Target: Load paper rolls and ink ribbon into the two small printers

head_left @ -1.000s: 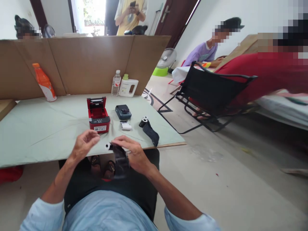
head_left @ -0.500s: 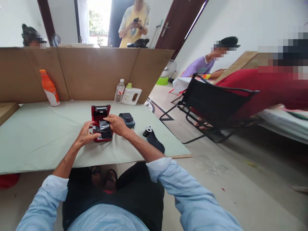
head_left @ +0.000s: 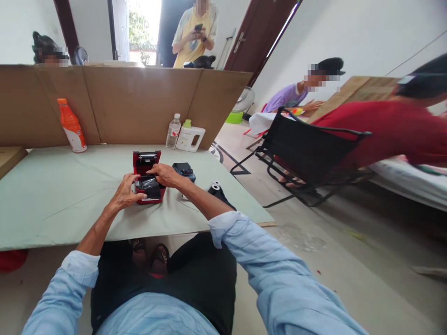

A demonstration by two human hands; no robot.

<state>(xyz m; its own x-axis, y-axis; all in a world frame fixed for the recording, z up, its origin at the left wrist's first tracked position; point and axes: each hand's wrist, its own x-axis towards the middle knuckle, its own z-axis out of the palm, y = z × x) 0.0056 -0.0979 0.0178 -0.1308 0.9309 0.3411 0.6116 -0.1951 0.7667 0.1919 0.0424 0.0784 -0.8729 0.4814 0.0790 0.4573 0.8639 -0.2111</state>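
Your left hand (head_left: 125,194) clasps the red printer (head_left: 144,164), long axis away from you, lid up; black strip (head_left: 151,187) inside, under your right hand (head_left: 166,175), grip unclear.

We count one red printer (head_left: 145,158), one dark printer (head_left: 185,170) just right of it, two black rolls (head_left: 217,190), and three bottles (head_left: 173,131) behind it.

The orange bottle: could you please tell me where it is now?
In the head view, the orange bottle stands at the table's far left, against the cardboard screen, well left of the red printer.
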